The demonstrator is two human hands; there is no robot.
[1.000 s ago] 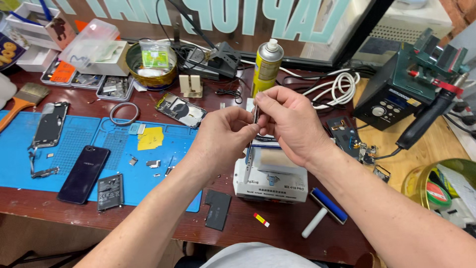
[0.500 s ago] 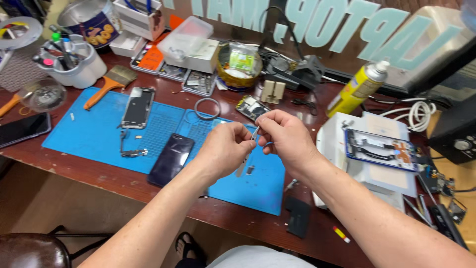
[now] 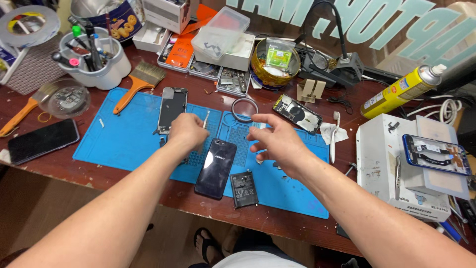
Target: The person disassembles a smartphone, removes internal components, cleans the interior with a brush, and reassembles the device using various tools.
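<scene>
1. Holding a pair of thin metal tweezers [image 3: 205, 120] in the left hand [image 3: 186, 130], fingers curled and pinched on the shaft, tips pointing up and away over the blue work mat [image 3: 124, 141].
2. Hovering just right of it, the right hand [image 3: 276, 144]: fingers spread and slightly bent, gripping nothing, palm turned toward the left hand.
3. Lying face down on the mat between and just below the two hands, a dark phone [image 3: 216, 167], its top end close under the tweezers.
4. Resting beside that phone's lower right corner, touching or nearly touching it, a flat black battery [image 3: 243, 188].
5. Sitting just beyond the left hand on the mat, an opened phone frame [image 3: 171, 106], upright end toward the back of the bench.
6. Placed beyond the right hand's fingertips, a grey ring [image 3: 244, 108] on the mat's far edge and a second opened phone body [image 3: 297, 113] tilted on the wooden table [image 3: 59, 171].
7. Standing farther off: an orange-handled brush [image 3: 136, 84] at the mat's upper left, a white tub of tools [image 3: 96, 59] behind it, a black phone [image 3: 42, 140] at the far left, a yellow spray can [image 3: 401, 90] leaning at the right, and a white box [image 3: 386, 159] with a blue-rimmed phone [image 3: 436, 154] on top.
</scene>
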